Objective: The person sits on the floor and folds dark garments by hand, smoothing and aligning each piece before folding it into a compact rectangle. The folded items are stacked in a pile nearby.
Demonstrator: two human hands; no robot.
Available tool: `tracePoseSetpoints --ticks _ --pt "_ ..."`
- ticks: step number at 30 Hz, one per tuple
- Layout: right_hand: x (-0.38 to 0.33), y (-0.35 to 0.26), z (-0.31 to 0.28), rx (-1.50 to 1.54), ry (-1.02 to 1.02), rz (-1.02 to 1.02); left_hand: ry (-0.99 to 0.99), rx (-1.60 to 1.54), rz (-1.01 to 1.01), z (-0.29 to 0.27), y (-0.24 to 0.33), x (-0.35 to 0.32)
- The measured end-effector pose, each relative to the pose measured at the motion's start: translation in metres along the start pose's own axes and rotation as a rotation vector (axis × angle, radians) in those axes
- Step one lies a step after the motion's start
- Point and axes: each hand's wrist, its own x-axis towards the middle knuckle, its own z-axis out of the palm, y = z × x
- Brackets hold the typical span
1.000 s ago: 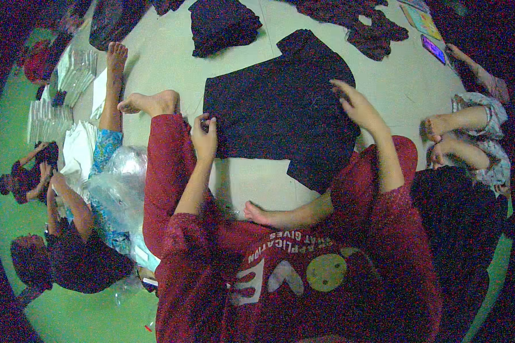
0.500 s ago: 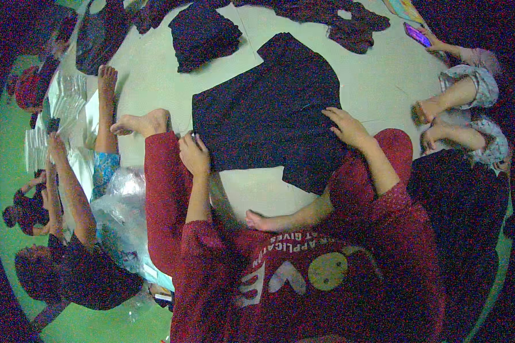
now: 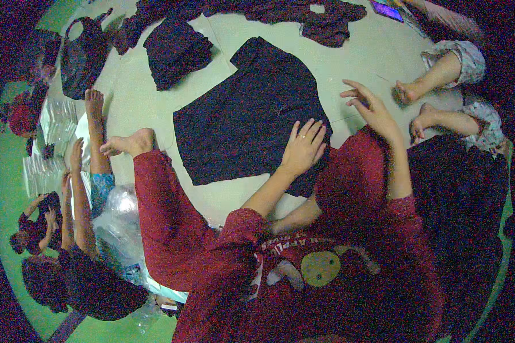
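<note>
A dark garment (image 3: 240, 114) lies spread flat on the pale floor in front of me, with a short sleeve-like part at its far end and another at its near end. My left hand (image 3: 304, 147) rests palm down on the garment's right side, fingers stretched out, a ring on one finger. Just right of the garment my right hand (image 3: 372, 108) is lifted off it; its fingers are bent a little and apart, and nothing is in them.
Another dark folded garment (image 3: 177, 51) lies beyond, with more dark clothes (image 3: 326, 26) at the far edge. A heap of dark cloth (image 3: 458, 200) is at my right. On the left sit clear plastic bags (image 3: 117, 223) and a co-worker (image 3: 86, 280). Another person's bare feet (image 3: 432, 117) are at the right.
My left hand has crossed from the garment's left edge to its right side. My right hand has let go of the right edge and risen to the right.
</note>
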Motion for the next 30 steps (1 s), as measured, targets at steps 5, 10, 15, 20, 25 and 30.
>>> tracePoseSetpoints --ticks 5,10,15,20,25,30 --pt "0.009 -0.028 0.042 0.129 -0.078 0.032 0.023 -0.076 0.011 -0.019 0.004 -0.005" --pt "-0.013 -0.044 0.106 -0.171 -0.151 -0.299 0.478 0.065 -0.422 -0.061 -0.034 -0.060" --pt "-0.035 -0.015 0.119 -0.490 -0.459 -0.110 0.093 0.514 -1.081 -0.099 -0.107 -0.166" --pt "-0.033 -0.002 0.117 -0.381 -0.313 -0.098 0.298 0.406 -0.986 -0.094 -0.125 -0.191" --pt "-0.038 -0.015 0.119 -0.380 -0.372 -0.051 0.763 0.180 -0.907 -0.142 -0.108 -0.143" --pt "-0.036 -0.017 0.123 -0.434 -0.362 -0.059 1.215 -0.245 -0.673 -0.282 -0.063 -0.116"
